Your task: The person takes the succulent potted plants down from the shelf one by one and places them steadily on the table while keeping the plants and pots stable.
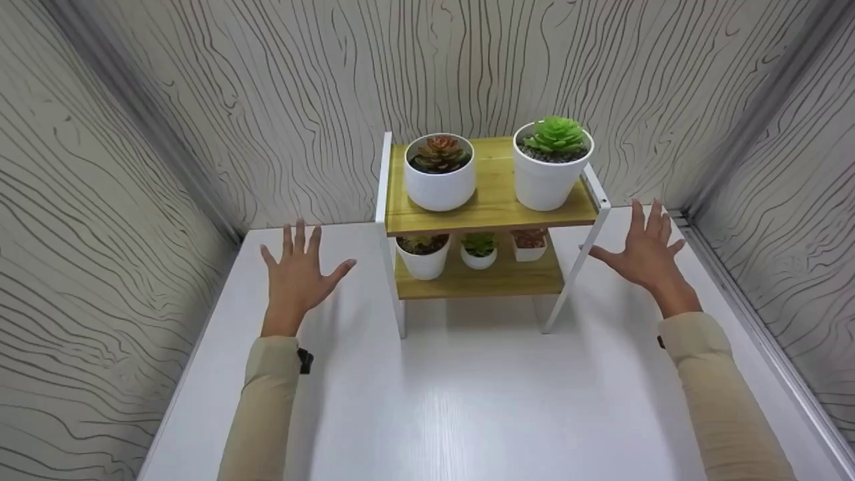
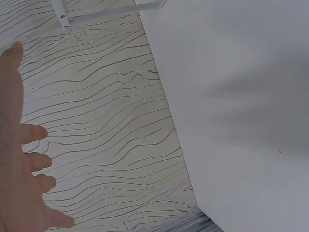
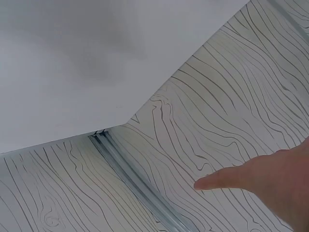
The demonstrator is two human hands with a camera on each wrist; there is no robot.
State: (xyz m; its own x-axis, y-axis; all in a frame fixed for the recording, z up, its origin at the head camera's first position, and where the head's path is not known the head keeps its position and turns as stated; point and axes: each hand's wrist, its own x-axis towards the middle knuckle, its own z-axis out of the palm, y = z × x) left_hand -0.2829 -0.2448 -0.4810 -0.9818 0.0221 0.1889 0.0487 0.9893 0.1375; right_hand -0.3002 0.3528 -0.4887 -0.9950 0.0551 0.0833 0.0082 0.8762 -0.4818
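Observation:
My left hand [image 1: 294, 277] is spread with straight fingers to the left of a two-tier plant shelf, holding nothing. On the other side, my right hand [image 1: 646, 257] is spread as well, its thumb near the shelf's right leg; I cannot tell if they touch. The shelf [image 1: 494, 160] has wooden boards and a white frame. Its top board carries a white pot [image 1: 439, 189] with a reddish succulent and a taller white pot [image 1: 546, 184] with a green succulent. Below stand a white pot [image 1: 425, 262], a small round pot [image 1: 479, 259] and a small square pot [image 1: 530, 252], all planted.
The shelf stands on a white table [image 1: 434, 414] near the back wall [image 1: 300, 120], which has a wood-grain pattern. Similar panels [image 1: 87, 267] rise at the left and right. A metal rail [image 1: 768, 334] runs along the table's right edge.

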